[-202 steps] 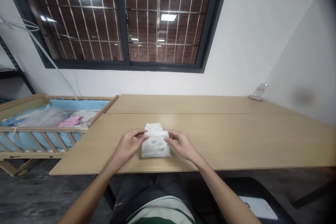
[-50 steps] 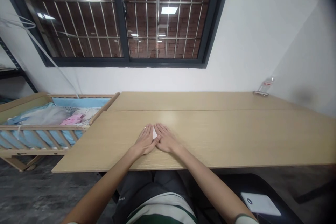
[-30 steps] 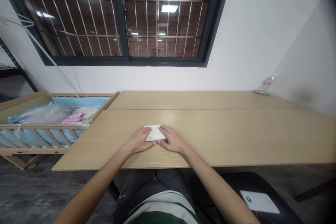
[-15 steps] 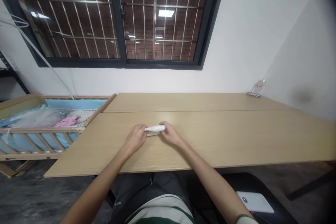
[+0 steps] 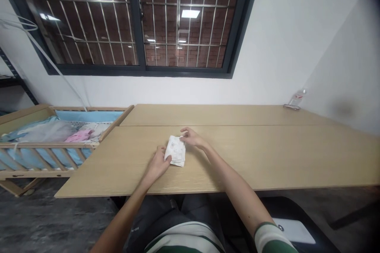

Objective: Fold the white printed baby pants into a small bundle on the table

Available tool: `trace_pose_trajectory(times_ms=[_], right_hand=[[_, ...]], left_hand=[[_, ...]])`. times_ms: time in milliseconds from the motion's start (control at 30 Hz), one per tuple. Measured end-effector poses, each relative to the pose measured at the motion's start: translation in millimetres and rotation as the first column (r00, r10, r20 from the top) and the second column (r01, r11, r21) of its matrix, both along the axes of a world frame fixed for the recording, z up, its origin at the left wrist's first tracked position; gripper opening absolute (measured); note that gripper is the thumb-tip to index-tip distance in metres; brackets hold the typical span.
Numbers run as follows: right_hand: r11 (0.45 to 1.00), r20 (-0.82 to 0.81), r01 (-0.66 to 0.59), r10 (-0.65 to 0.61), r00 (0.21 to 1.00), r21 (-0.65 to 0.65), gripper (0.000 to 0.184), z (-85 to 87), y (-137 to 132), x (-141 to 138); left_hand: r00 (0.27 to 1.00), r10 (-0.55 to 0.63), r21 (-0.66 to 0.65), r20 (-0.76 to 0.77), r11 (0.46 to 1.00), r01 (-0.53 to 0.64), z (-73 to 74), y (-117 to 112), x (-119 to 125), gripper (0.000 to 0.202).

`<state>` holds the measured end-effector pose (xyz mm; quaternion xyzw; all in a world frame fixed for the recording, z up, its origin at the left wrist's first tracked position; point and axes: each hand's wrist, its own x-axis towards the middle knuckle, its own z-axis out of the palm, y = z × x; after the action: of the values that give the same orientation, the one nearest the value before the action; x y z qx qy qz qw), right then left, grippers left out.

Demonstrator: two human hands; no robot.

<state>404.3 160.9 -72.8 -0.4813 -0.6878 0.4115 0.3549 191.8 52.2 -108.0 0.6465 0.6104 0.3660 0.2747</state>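
A white folded diaper (image 5: 175,151) with small faint printed marks is held up just over the table, its broad face turned towards me. My left hand (image 5: 158,163) grips its lower left side, thumb on the front and fingers behind. At its upper right corner is my right hand (image 5: 192,138), thumb side pinching the edge while one finger stretches out above it. Layers show along the bottom edge of the diaper.
The wooden table (image 5: 252,154) has a seam along its length. A clear bottle (image 5: 297,97) stands at the back right. On the left is a crib (image 5: 59,148) with blue lining and a pink cloth (image 5: 79,135). A white phone (image 5: 295,230) lies on a black chair (image 5: 276,205).
The diaper was edge-on between both hands and now shows its printed face. My left hand has come lower and nearer; my right hand has moved up to the top corner.
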Motion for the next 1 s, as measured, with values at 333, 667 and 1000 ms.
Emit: trace_pose_trajectory(times_ms=[333,667,1000], right_hand=[[0.998,-0.05,0.016,-0.013,0.999,0.061,0.031,-39.0,11,-7],[0.841,0.399,-0.441,0.305,0.865,0.313,0.06,1.6,-49,-16],[0.767,0.575,-0.642,0.523,0.629,0.006,0.062,-5.6,-77,-18]], left_hand=[[0.89,0.061,-0.005,-0.451,0.997,-0.071,5.4,-15,24,0.036],[0.749,0.238,0.403,-0.619,0.914,0.043,-13.7,-64,61,0.063],[0.728,0.208,0.334,-0.653,0.942,0.03,-25.5,-65,70,0.064]])
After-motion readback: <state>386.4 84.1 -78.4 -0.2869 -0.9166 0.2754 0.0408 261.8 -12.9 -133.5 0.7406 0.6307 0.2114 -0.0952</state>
